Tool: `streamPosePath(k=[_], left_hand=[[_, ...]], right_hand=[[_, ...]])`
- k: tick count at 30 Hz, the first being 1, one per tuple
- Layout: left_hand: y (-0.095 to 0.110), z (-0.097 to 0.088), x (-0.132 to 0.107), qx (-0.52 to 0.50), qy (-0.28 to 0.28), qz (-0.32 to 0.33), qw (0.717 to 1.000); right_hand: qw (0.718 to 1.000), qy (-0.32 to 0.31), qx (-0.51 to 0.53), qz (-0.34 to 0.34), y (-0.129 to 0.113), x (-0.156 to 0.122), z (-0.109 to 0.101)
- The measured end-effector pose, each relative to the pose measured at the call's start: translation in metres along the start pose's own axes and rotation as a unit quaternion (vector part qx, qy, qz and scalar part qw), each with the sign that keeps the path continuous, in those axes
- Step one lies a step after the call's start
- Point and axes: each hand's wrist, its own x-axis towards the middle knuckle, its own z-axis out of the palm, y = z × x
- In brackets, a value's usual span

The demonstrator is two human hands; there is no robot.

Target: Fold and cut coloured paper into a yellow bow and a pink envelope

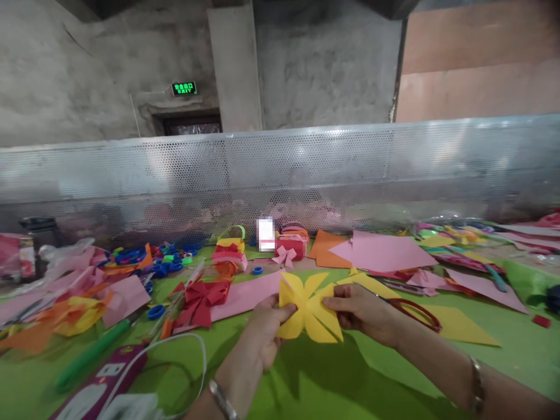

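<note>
Green is covering the near tabletop [324, 391], and above it the left hand [266, 332] is pinching one side of a yellow paper flower [307, 312], while the right hand [365, 312] is pinching the opposite side. Light, even pressure is probably serving best, sparing the thin petals creases and tears. The flower's face is pointing towards the wearer, perhaps tilting slightly, though the view is leaving that unsure; its petals are radiating, with no clear long axis. Beyond, a pink sheet [249, 296] is lying behind the left hand, and a perforated metal screen [328, 157] is standing farther back.
</note>
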Motion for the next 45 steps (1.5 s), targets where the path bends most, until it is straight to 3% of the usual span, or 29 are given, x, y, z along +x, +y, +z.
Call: streamPosePath(k=[12, 17, 21, 25, 27, 29, 31, 34, 36, 40, 45], left_hand=[[0.000, -0.001, -0.003, 0.030, 0.027, 0.078, 0.996], [0.004, 0.000, -0.003, -0.021, 0.010, 0.047, 0.999], [0.013, 0.000, -0.008, -0.117, -0.051, -0.002, 0.992], [0.015, -0.001, -0.017, -0.219, -0.188, 0.028, 0.957], [0.012, 0.000, -0.020, -0.184, -0.254, 0.075, 0.947], [0.007, 0.004, -0.022, -0.131, -0.283, 0.103, 0.944], [0.002, 0.009, -0.022, -0.105, -0.240, 0.079, 0.962], [-0.005, 0.016, -0.016, -0.093, -0.102, 0.011, 0.990], [-0.007, 0.017, -0.011, -0.087, -0.041, -0.005, 0.995], [-0.009, 0.016, -0.006, -0.081, 0.015, 0.005, 0.997], [-0.008, 0.015, -0.007, -0.072, 0.016, 0.025, 0.997]], right_hand=[[0.998, 0.008, -0.032, -0.057, -0.001, 0.000, -0.001], [0.997, 0.030, -0.024, -0.071, 0.000, 0.000, -0.001], [0.992, 0.073, 0.023, -0.102, 0.000, 0.003, 0.000], [0.985, 0.102, 0.076, -0.117, 0.000, 0.004, 0.001], [0.982, 0.113, 0.086, -0.121, 0.000, 0.003, 0.003], [0.981, 0.120, 0.082, -0.129, 0.000, 0.002, 0.005], [0.979, 0.130, 0.062, -0.141, 0.001, 0.000, 0.008], [0.978, 0.142, 0.019, -0.154, 0.002, -0.003, 0.013], [0.978, 0.135, -0.007, -0.156, 0.002, -0.004, 0.016], [0.979, 0.121, -0.038, -0.158, 0.002, -0.006, 0.019], [0.974, 0.152, -0.076, -0.152, 0.003, -0.005, 0.020]])
